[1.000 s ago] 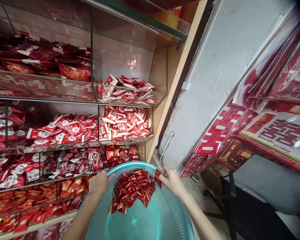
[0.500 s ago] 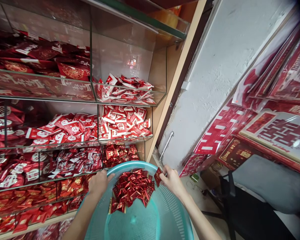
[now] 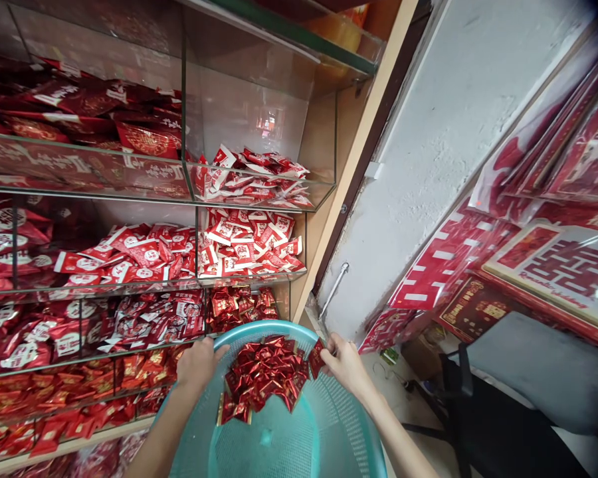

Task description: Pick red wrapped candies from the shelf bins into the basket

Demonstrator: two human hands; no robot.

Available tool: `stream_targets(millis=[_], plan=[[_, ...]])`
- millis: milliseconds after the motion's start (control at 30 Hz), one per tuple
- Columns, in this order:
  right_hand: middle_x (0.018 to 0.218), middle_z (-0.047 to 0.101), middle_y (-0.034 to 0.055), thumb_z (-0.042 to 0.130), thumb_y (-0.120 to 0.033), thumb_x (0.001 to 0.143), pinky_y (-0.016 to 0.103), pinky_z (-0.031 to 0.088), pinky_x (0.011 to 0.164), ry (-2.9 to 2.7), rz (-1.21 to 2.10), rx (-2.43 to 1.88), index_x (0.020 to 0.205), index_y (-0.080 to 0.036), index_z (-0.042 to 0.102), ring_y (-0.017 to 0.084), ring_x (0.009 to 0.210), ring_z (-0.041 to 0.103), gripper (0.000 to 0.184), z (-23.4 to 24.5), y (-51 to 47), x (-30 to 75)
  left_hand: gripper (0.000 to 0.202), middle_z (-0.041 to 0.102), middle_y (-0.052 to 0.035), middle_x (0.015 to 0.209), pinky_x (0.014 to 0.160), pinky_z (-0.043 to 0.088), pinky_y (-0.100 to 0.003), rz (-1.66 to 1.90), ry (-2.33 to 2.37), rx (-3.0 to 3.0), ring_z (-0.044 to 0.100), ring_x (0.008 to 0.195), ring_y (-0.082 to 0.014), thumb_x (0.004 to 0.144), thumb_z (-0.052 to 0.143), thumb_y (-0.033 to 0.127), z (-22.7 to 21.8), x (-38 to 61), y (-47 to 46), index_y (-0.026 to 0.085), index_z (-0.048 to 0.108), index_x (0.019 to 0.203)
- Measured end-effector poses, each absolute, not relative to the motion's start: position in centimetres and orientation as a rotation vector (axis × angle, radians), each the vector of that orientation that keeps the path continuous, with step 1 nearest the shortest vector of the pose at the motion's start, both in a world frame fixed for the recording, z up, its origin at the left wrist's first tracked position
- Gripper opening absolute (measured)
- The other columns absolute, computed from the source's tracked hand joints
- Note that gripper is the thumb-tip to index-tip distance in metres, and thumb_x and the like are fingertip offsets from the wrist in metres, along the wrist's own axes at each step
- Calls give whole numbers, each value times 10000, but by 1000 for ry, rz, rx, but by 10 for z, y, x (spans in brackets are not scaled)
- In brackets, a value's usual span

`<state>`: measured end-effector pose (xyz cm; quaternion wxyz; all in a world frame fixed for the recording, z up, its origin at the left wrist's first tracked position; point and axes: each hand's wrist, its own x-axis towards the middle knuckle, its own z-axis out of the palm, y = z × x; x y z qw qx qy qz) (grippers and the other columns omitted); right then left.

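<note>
A large turquoise plastic basket (image 3: pixel 262 448) stands before the shelves, with a heap of small shiny red foil candy packets (image 3: pixel 266 372) toward its far side. My left hand (image 3: pixel 198 362) grips the basket's left rim, thumb over the edge and fingers hidden outside. At the right rim, my right hand (image 3: pixel 343 362) is closed on a single red candy packet (image 3: pixel 317 358), pinched between thumb and fingers beside the heap. Whether that hand also touches the rim, I cannot tell.
Glass-fronted shelves (image 3: pixel 194 166) full of red and white packets rise on the left and ahead. A lower compartment holds similar red foil packets (image 3: pixel 239 307). A white wall (image 3: pixel 423 159), hanging red decorations (image 3: pixel 433 259) and a black and grey chair (image 3: pixel 498 398) are to the right.
The view has shifted very slightly. Both hands stay in nearly the same place on the basket, and the single candy packet in my right hand is turned a little.
</note>
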<state>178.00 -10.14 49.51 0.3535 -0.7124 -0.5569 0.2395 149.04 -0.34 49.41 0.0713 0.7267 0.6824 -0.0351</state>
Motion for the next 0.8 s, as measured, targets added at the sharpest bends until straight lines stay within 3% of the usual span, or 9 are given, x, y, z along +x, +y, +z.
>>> stream_targets(millis=[167, 467, 600, 800], plan=[[417, 494, -71, 421, -172, 714, 180, 353, 405, -1441, 788, -1794, 653, -216, 357, 123, 421, 572, 99, 508, -114, 1773, 438, 651, -171, 957, 714, 460, -359, -99, 2053, 2183, 627, 904, -303, 893, 316, 438, 495, 1492, -4, 106, 586, 988], [475, 531, -66, 596, -215, 672, 212, 482, 450, -1444, 1718, -1278, 711, -175, 426, 140, 500, 620, 179, 478, -100, 1691, 451, 650, -173, 947, 739, 460, -361, -44, 2061, 2156, 625, 892, -284, 870, 347, 479, 489, 1490, -3, 122, 596, 988], [447, 521, -66, 542, -130, 676, 157, 444, 399, -1609, 1722, -1313, 667, -159, 457, 112, 462, 599, 90, 459, -83, 1653, 443, 651, -167, 928, 751, 454, -351, -7, 2065, 2146, 624, 885, -265, 871, 343, 472, 487, 1489, -3, 130, 601, 982], [408, 516, -95, 467, -36, 672, 165, 459, 390, -1547, 1657, -1469, 688, -181, 415, 95, 385, 563, 155, 455, -56, 1618, 476, 646, -179, 922, 746, 454, -360, -7, 2060, 2175, 623, 892, -282, 880, 313, 480, 483, 1488, -3, 117, 601, 989]])
